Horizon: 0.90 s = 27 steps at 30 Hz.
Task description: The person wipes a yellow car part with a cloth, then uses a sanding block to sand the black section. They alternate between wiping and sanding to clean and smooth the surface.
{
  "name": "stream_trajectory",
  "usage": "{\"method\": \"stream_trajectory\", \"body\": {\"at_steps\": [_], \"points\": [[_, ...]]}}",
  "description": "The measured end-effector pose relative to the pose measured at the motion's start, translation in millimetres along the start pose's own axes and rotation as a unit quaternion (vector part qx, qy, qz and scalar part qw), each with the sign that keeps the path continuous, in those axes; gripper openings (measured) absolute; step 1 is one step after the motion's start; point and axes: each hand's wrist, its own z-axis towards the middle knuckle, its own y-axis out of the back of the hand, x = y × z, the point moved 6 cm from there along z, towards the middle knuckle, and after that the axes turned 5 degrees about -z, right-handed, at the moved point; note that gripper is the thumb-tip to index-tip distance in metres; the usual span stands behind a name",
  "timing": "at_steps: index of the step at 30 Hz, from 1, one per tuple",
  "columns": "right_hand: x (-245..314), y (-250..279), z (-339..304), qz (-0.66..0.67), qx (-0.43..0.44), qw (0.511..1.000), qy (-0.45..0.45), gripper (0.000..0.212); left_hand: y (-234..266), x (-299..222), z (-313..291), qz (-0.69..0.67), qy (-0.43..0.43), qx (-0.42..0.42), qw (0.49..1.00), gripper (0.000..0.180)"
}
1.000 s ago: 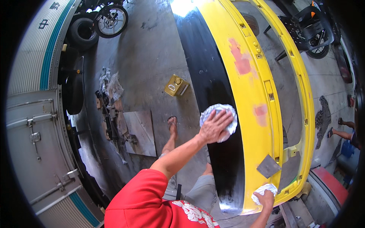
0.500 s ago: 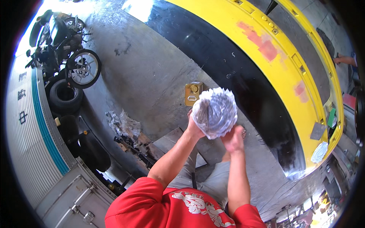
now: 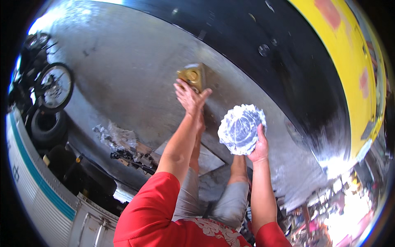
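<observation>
My left hand [image 3: 189,97] reaches out over a gold metal can [image 3: 192,75] on the floor. Its fingers are spread and overlap the can's near side; whether they touch it I cannot tell. In my right hand [image 3: 260,145] is a round silvery-white disc with a frilled, crumpled edge [image 3: 242,129], held by its right rim with the thumb on top. The disc is tilted face up at about knee height, and its material is hard to make out. The can's handle is partly hidden behind my left fingers.
A long black-and-yellow vehicle panel [image 3: 271,61] runs along the right. At the left stand a motorcycle [image 3: 53,86] and a tyre [image 3: 50,126]. Crumpled clear plastic [image 3: 117,138] lies near a flat board [image 3: 205,158] by my feet. A ribbed white wall [image 3: 39,185] borders the lower left.
Both hands were at the disc; my left hand has let go and moved forward to the can. My right hand keeps the disc. The view has shifted, and the yellow panel is less visible.
</observation>
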Motion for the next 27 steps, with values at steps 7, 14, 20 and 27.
{"method": "stream_trajectory", "body": {"at_steps": [7,14,20,27], "points": [[-15.1,44.2,20.3,0.033,-0.007,0.999,0.018,0.049,13.8,33.9,22.5,0.106,-0.007,0.036,0.994,0.139],[-0.5,26.5,85.7,0.081,0.053,0.995,-0.010,0.051,144.9,-41.0,-9.1,0.256,-0.392,0.205,0.859,0.123],[-43.5,-31.1,128.2,0.124,0.137,0.980,-0.072,0.058,210.5,-108.6,-68.0,0.350,-0.447,0.420,0.708,0.116],[-81.1,-91.8,124.0,0.133,0.232,0.957,-0.116,0.082,229.0,-121.5,-91.0,0.379,-0.333,0.571,0.648,0.128]]}}
